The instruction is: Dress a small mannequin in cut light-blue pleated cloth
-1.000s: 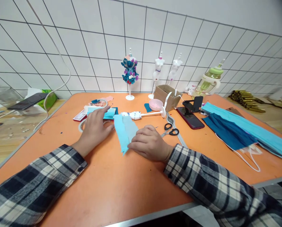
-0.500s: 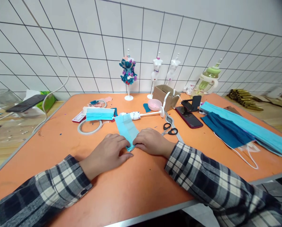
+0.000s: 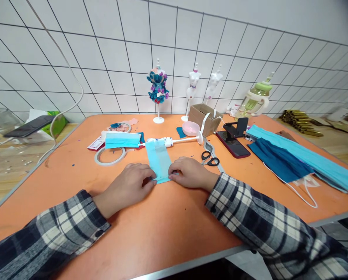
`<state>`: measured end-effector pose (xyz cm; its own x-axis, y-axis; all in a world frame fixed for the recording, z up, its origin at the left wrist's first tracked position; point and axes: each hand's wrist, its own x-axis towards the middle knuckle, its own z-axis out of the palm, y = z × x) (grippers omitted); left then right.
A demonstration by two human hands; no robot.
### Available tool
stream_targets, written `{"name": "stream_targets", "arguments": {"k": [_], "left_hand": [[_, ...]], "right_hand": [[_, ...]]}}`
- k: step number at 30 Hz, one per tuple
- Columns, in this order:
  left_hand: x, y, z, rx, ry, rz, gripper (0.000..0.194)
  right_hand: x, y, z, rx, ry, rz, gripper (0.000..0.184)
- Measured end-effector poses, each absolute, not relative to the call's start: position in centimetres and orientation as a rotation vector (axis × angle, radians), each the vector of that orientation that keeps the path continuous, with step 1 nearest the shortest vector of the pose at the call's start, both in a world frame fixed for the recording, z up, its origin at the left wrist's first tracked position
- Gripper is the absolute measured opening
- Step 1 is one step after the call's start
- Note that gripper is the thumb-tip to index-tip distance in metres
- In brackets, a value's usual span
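A piece of light blue pleated mask fabric (image 3: 160, 157) lies in front of me, its far end resting on a white mannequin stand (image 3: 188, 139) laid on its side. My left hand (image 3: 133, 182) pinches the near left corner of the fabric between thumb and fingers. At the near right corner, my right hand (image 3: 188, 173) grips the same edge. The near edge is spread fairly straight between the hands. Beyond my left hand sit a roll of white tape (image 3: 109, 156) and a folded light blue mask (image 3: 123, 140). Black-handled scissors (image 3: 211, 158) lie beyond my right hand.
On the orange table (image 3: 150, 233), a dressed mannequin (image 3: 158, 91), a pink bowl (image 3: 190, 128) and a cardboard box (image 3: 204, 118) stand at the back. A phone (image 3: 233, 144), a dark blue mask (image 3: 280, 159), light blue masks (image 3: 316, 157) and a green-lidded bottle (image 3: 255, 99) are on the right.
My hands have moved slightly apart, my left hand going left and my right hand right. The fabric's near edge is now stretched wider and flatter between them.
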<state>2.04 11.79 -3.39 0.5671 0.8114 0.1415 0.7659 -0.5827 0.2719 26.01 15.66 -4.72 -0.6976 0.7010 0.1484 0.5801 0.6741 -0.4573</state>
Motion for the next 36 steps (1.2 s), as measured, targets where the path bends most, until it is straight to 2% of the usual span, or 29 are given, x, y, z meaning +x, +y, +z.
{"name": "stream_targets", "arguments": {"k": [7, 12, 16, 21, 27, 32, 36], "left_hand": [[1.9, 12.7, -4.2, 2.494, 1.364, 0.428, 0.018], [2.0, 12.8, -4.2, 2.533, 1.482, 0.355, 0.016], [2.0, 12.3, -3.7, 2.693, 1.464, 0.473, 0.014], [2.3, 11.8, -3.5, 3.042, 1.045, 0.417, 0.026], [2.5, 12.4, -3.4, 2.979, 1.003, 0.366, 0.025], [2.5, 12.4, -3.0, 3.016, 0.964, 0.355, 0.025], [2.4, 12.4, -3.2, 3.027, 0.995, 0.367, 0.025]], "right_hand": [[25.8, 15.6, -5.1, -1.149, -2.463, 0.775, 0.008], [25.6, 15.6, -5.1, -1.188, -2.437, 0.792, 0.004], [25.6, 15.6, -5.0, -1.192, -2.445, 0.783, 0.005], [25.6, 15.6, -5.1, -1.189, -2.466, 0.748, 0.004], [25.5, 15.5, -4.9, -1.183, -2.526, 0.666, 0.003], [26.7, 15.9, -3.8, -1.229, -2.562, 0.465, 0.020], [27.4, 15.6, -3.0, -1.213, -2.582, 0.369, 0.008]]}}
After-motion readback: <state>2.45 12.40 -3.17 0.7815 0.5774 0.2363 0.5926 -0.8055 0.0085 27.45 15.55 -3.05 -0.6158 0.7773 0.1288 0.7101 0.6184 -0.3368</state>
